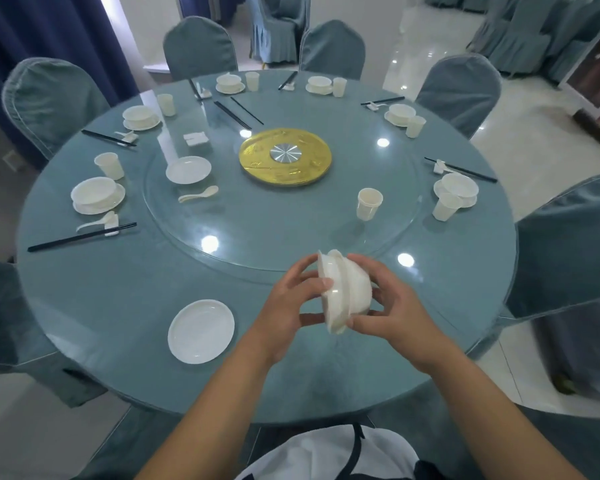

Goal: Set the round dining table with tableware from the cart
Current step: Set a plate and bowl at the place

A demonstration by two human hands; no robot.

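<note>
Two bare hands are holding a pair of nested white plastic bowls point(345, 294) tipped on edge above the near rim of the round blue-grey dining table point(118, 306). The left hand point(288, 306) is curling its fingers and thumb round the rim of the outer bowl, while the right hand point(395, 303) is gripping the base side of the bowls, fingers wrapped underneath. Taking the gold disc with a silver hub point(285, 156) at the table's middle as landmark: the bowls are hanging well nearer the person than the disc. A flat white round plate point(201, 331) is lying alone, nearer than the disc and to its left, just left of the left hand. A white ribbed paper cup point(368, 203) is standing upright just right of the disc and a little nearer, on the clear glass turntable point(257, 244). A white spoon point(199, 195) is lying left of the disc.
</note>
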